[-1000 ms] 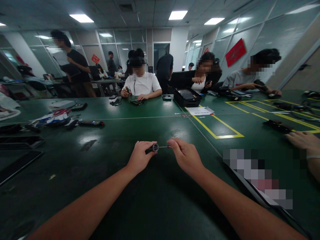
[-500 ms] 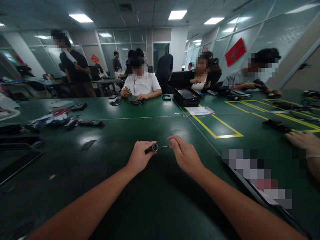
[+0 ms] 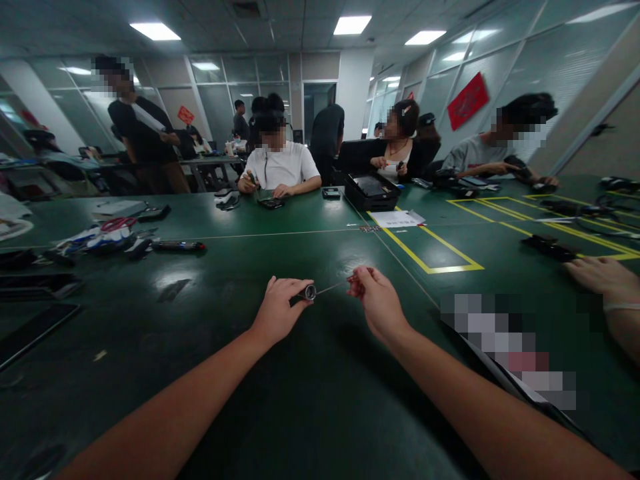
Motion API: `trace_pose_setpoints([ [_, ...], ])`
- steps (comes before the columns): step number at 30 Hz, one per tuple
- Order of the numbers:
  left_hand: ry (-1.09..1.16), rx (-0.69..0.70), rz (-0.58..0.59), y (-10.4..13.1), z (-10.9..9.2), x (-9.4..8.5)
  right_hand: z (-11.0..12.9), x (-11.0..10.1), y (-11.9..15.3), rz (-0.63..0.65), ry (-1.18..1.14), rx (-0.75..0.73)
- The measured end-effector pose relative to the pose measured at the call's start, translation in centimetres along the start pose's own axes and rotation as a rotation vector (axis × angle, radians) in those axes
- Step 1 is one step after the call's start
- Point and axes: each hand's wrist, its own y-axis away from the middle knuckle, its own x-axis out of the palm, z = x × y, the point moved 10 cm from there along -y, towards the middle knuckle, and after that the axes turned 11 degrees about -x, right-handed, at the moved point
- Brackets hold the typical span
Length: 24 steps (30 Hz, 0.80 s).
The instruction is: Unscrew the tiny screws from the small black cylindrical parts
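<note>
My left hand [image 3: 283, 305] is closed round a short dark cylinder [image 3: 310, 292], whose round, silver-rimmed end faces me. From beside that end a thin metal shaft [image 3: 331, 287] runs slightly upward to the right. It looks like a slim screwdriver with a reddish handle, held at its far end by my right hand [image 3: 374, 293], fingers pinched together. The right fingers are a little blurred and hide most of the handle. Whether the shaft's tip touches the cylinder I cannot tell. Both hands are over the green tabletop [image 3: 280, 400].
A marker-like pen [image 3: 179, 246] and a cable pile [image 3: 113, 239] lie at left. A black bin [image 3: 371, 193] stands at the back beside a white paper [image 3: 397, 219]. Another person's hand [image 3: 595, 275] rests at right, and people sit across the table.
My right hand has moved slightly right and up, away from the cylinder, tilting the shaft. My left hand stays almost in place.
</note>
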Motion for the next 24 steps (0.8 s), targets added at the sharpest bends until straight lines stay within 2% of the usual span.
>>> trace_pose_setpoints([
  [4,0.023,-0.032,0.024,-0.1,0.6,0.4,1.0,0.1,0.0,0.023,0.078,-0.088],
  [9,0.035,-0.019,0.019,0.1,0.2,0.3,2.8,1.5,0.9,0.111,0.156,-0.216],
  [14,0.057,-0.003,0.003,0.1,-0.3,0.0,3.6,1.9,1.4,0.159,0.216,-0.23],
  [17,0.068,-0.021,-0.011,0.0,0.0,-0.2,4.5,1.8,1.6,0.194,0.449,-0.261],
  [20,0.07,-0.029,-0.013,0.0,0.2,-0.2,6.2,1.7,2.0,0.184,0.676,-0.395],
  [24,0.076,-0.028,-0.016,0.0,0.4,-0.1,7.0,2.2,2.5,0.198,0.767,-0.488],
])
